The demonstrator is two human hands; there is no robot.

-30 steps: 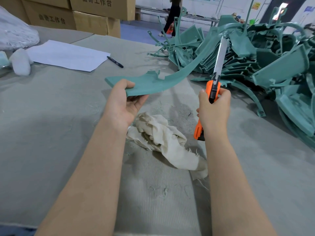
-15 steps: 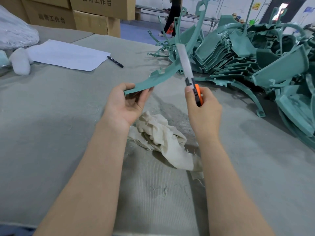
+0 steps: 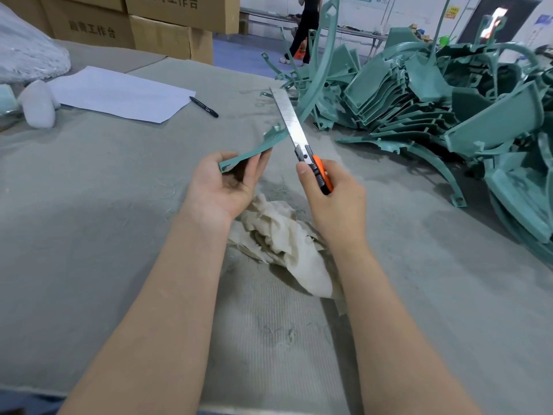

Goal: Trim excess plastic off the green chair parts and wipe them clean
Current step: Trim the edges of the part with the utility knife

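My left hand [image 3: 223,187] grips the near end of a long curved green chair part [image 3: 317,82], which sweeps up and away to the right. My right hand [image 3: 332,202] holds an orange utility knife [image 3: 321,175]; its long extended blade [image 3: 288,118] lies across the part just beyond my left fingers. A crumpled cream rag [image 3: 287,247] lies on the table between my forearms.
A big heap of green chair parts [image 3: 434,94] fills the right side of the grey felt table [image 3: 89,220]. White paper [image 3: 119,94], a black pen [image 3: 204,106] and a white bundle [image 3: 37,103] lie far left. Cardboard boxes [image 3: 167,25] stand behind; a person walks in the background.
The chair part has turned edge-on and its far end has swung upward. My right hand has tilted the knife left, bringing the blade across the part near my left hand.
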